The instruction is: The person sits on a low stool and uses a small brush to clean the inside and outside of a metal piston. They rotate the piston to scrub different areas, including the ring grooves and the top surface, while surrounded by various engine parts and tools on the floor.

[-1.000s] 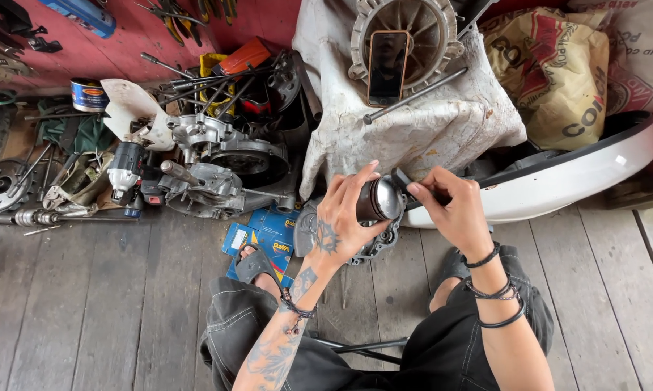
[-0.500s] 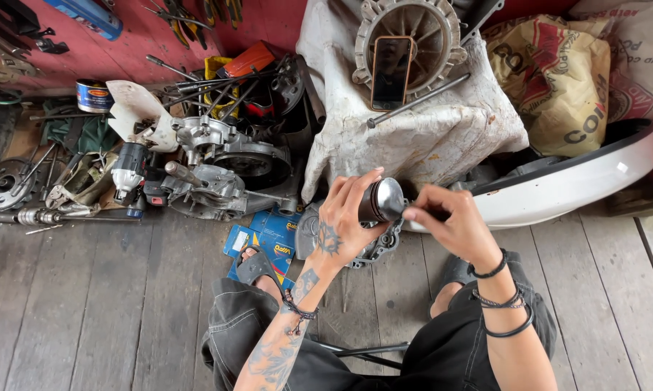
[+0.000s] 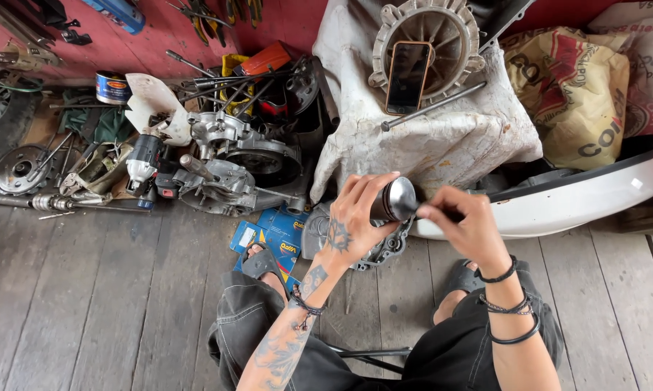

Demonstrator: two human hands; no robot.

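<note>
My left hand is wrapped around a dark metal cylinder with a shiny round end, a piston, held up above my knees. My right hand is at the piston's right side, fingers pinched on a small dark part or tool that I cannot make out. Under the hands an engine cover lies on the wooden floor, next to blue boxes.
An engine case and a cordless driver lie at the left among loose tools. A cloth-covered block carries a round finned housing, a phone and a rod. A white body panel and a sack sit right.
Both hands have shifted slightly with the piston, and the left hand has turned it a little; the right hand stays pinched at its side.
</note>
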